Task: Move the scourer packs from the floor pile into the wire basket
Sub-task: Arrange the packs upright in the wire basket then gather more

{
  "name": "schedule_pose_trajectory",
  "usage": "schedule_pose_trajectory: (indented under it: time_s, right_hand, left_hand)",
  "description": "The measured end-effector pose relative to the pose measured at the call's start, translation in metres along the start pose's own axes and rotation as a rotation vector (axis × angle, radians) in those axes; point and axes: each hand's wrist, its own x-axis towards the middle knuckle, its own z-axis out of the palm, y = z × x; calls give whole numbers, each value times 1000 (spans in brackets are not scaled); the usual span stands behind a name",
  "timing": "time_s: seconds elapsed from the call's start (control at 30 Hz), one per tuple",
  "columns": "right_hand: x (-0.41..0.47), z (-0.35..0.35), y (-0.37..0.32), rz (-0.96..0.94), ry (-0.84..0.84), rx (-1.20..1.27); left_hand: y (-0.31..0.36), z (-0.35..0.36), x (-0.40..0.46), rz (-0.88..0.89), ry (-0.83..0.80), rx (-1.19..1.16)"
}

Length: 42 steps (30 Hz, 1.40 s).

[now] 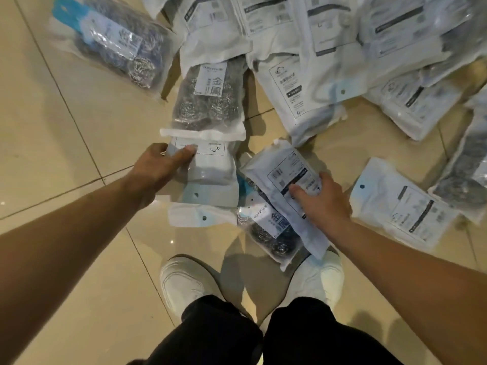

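Slippage threatens: left hand (158,164) pinches one slick scourer pack (208,167), right hand (320,198) grips another pack (287,180) by its edge; either may slide free.

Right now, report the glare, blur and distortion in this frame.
Head view: a small glare spot on the tile floor; plastic sheen on the scourer packs; soft blur on the upper pile and the left hand; wide-angle bending of tile lines at the edges; the right hand is fairly sharp.
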Motion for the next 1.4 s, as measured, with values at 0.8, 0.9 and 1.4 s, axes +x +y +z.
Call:
schedule_pose_trajectory:
  time_s: [0.8, 0.9, 1.4]
  right_hand:
    - [-342, -286, -12, -55, -217, 716]
    - [-426, -380, -42, -165, -187, 802]
    - [-669, -550, -49, -361, 98, 1225]
  left_hand:
    - [140, -89, -429, 10, -393, -126]
    - [216, -136, -517, 189, -442, -150]
    - [372, -188, -729, 589, -617, -165]
